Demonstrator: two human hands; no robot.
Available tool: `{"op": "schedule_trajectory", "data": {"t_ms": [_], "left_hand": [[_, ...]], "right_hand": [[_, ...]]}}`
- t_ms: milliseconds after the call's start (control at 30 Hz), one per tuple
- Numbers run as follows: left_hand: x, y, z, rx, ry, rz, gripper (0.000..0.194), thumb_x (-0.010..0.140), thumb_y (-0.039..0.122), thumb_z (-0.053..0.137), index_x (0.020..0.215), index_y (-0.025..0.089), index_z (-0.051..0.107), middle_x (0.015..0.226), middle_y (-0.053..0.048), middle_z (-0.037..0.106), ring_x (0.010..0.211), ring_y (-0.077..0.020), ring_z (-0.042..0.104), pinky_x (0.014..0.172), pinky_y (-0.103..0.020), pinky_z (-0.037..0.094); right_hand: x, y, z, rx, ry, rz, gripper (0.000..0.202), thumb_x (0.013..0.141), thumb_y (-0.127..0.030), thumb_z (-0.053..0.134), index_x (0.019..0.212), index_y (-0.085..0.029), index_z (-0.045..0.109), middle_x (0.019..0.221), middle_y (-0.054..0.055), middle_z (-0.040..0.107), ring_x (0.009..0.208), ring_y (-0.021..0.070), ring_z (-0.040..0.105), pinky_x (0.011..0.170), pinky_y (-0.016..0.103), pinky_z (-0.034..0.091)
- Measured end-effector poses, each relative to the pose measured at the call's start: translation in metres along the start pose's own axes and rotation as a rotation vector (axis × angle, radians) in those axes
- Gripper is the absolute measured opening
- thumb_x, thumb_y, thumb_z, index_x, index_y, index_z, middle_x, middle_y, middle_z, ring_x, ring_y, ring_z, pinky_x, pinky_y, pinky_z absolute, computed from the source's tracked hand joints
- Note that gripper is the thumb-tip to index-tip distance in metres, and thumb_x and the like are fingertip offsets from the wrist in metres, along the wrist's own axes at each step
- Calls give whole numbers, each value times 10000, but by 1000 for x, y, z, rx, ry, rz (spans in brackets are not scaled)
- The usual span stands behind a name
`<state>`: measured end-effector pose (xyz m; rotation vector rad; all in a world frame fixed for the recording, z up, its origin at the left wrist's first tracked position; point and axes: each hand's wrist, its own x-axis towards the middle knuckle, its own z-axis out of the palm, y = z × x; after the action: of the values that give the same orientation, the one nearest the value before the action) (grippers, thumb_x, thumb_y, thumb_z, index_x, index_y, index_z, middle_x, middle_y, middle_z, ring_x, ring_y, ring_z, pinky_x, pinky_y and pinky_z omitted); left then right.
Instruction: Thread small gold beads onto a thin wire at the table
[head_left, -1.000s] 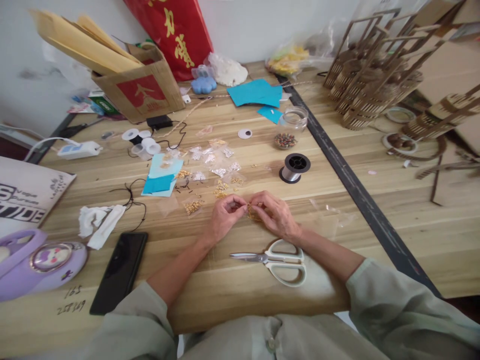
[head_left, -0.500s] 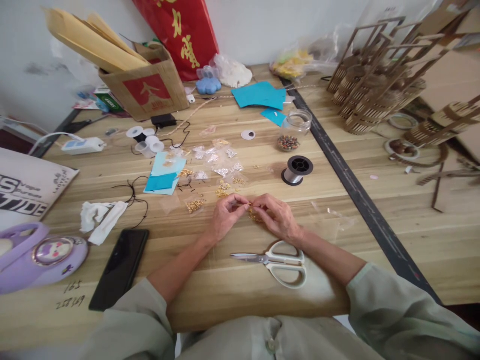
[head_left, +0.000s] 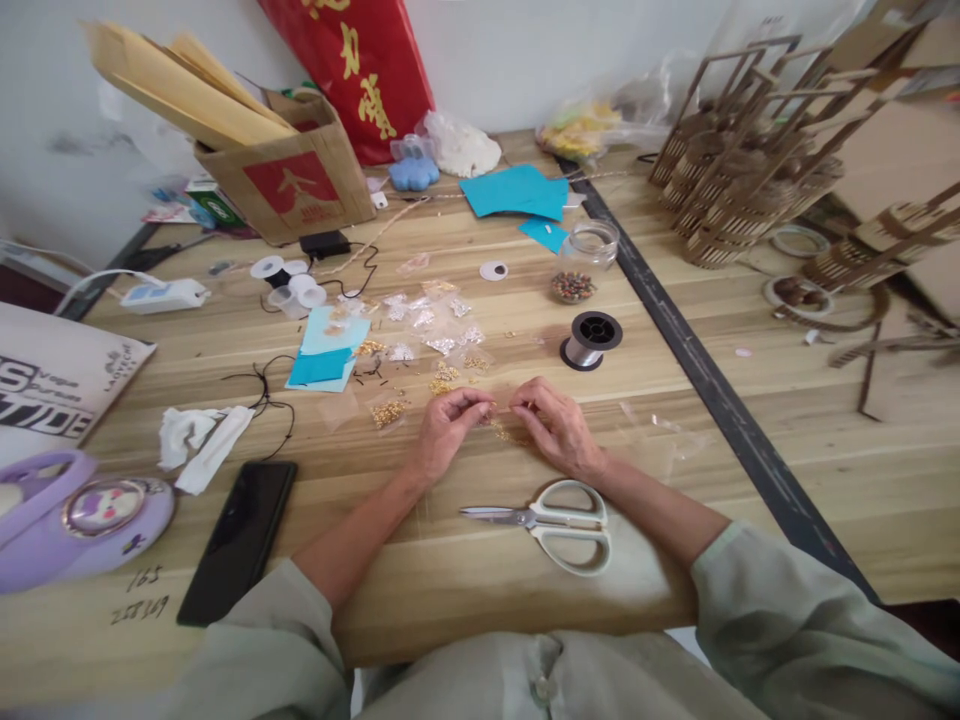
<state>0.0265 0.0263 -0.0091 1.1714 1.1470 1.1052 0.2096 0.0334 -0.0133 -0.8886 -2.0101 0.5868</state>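
Over the middle of the wooden table, my left hand (head_left: 448, 428) pinches a tiny gold-coloured piece between thumb and forefinger. A small gap to its right separates it from my right hand (head_left: 556, 425), whose thumb and fingers are also pinched; what they hold is too small to make out. Between and just below the fingertips lie small gold pieces (head_left: 501, 432). White-handled scissors (head_left: 568, 518) rest nearer to me, blades pointing left. Beyond my left hand are a bag of gold beads (head_left: 388, 413) and loose gold findings (head_left: 444, 373).
A wire spool (head_left: 591, 340) and a jar of beads (head_left: 576, 286) stand beyond my right hand. Blue sheets (head_left: 322, 366) and a black phone (head_left: 238, 540) are at the left. Wooden baskets (head_left: 720, 220) stand at the back right; a paper bag (head_left: 300, 185) is at the back left.
My hands were touching at the fingertips and have moved apart, the left slightly left and the right slightly right. The view has shifted a little.
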Motion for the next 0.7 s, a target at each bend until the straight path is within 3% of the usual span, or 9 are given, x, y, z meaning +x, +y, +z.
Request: {"op": "schedule_trajectory", "data": {"t_ms": [700], "left_hand": [[3,-5,-2,-99,-52,-17,174,733,269,678,834,132,642,700,-18,654,632,-110,583,672,-247,474]], "right_hand": [[-2,1,1,-234,-46,-77,94,926,-221,403,888,-195,485,820,57,554,739,169,538,625,262,406]]}}
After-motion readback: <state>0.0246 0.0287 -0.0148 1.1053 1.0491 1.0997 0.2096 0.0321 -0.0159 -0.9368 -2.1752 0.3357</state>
